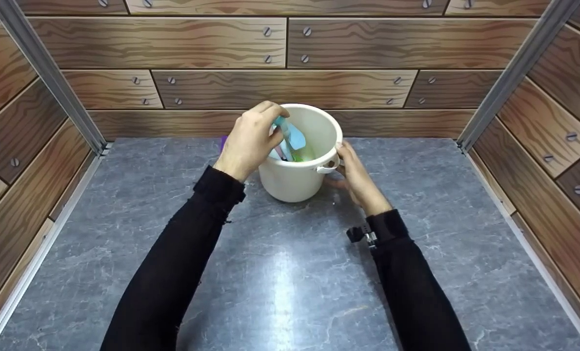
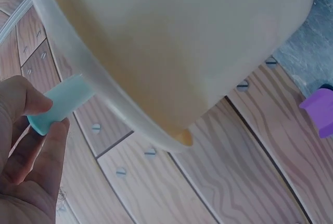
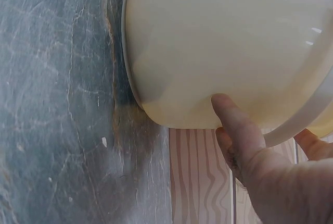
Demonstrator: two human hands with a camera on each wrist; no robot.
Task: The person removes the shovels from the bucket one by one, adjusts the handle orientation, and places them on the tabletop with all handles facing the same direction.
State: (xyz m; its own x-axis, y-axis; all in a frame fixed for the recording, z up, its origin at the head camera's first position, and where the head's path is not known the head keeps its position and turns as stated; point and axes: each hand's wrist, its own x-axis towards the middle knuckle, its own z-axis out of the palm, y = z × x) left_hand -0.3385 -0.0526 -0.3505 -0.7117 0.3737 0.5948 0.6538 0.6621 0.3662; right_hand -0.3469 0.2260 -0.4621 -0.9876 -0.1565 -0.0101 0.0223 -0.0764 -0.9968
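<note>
Grey marbled table (image 1: 280, 273) runs nearest the camera, two black sleeves reaching across it. The right hand (image 1: 355, 178) lies with fairly straight fingers against the side of the cream bucket (image 1: 294, 180), thumb pressed to the wall below the rim, steadying rather than gripping. The left hand (image 1: 248, 141) is curled at the rim, pinching the pale blue handle (image 2: 60, 104) of a utensil between thumb and fingers. That handle runs steeply, its long axis pointing from the fingers down into the bucket, where a light blue blade and something green show. It looks like light, stiff, smooth plastic, best taken high on the handle. Beyond the bucket, a purple object (image 2: 320, 112) sits near the wood-pattern wall (image 1: 280, 87).
</note>
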